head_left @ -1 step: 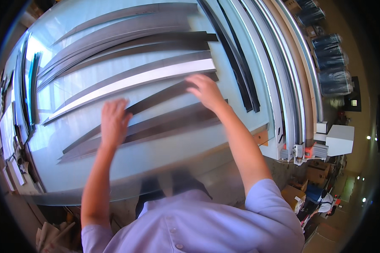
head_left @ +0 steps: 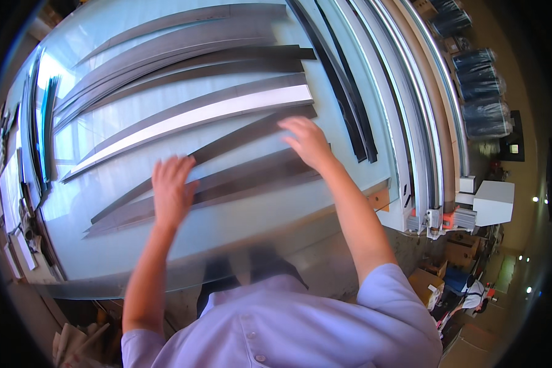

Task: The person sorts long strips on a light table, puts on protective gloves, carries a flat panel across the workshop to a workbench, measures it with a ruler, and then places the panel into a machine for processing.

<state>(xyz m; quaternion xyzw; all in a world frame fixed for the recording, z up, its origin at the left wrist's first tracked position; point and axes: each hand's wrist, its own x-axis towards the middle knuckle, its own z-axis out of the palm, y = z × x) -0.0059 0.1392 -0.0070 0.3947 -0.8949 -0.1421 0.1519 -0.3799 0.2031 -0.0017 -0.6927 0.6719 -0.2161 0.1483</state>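
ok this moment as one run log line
left hand: open, over dark strip, contact unclear | right hand: open, near same strip's right end, contact unclear | white strip: beyond both hands

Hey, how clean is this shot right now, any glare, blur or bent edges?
Head view: bright glare at the upper left of the glossy table; left hand and right hand look slightly soft, perhaps motion blur; the long rails at right bow with the fisheye distortion, and the picture's corners go black.
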